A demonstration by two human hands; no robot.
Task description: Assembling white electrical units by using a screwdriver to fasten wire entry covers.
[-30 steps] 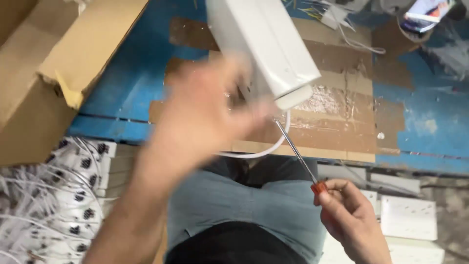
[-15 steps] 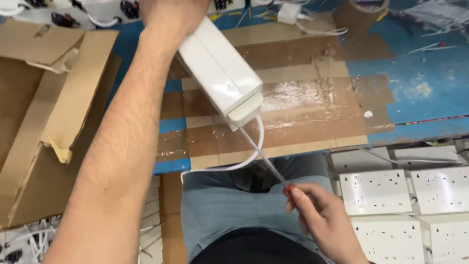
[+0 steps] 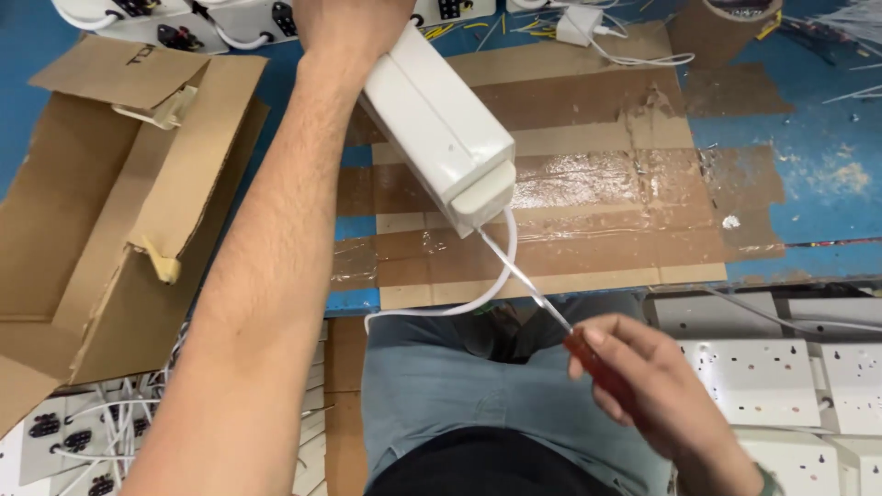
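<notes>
White power strip housing (image 3: 439, 129) sits tilted at upper centre over the taped bench (image 3: 597, 230), left hand (image 3: 354, 23) gripping its far end. Right hand (image 3: 657, 390) is clenched on the red-handled screwdriver (image 3: 551, 312), tip at the cable-end cap. I'd keep the shaft in line with the screw and brace the housing firmly.

My left forearm (image 3: 266, 276) and the tilted white power strip (image 3: 439, 129) block the frame's centre. Open cardboard boxes (image 3: 101, 230) crowd the left; taped bench (image 3: 625, 184) at right lies free.
</notes>
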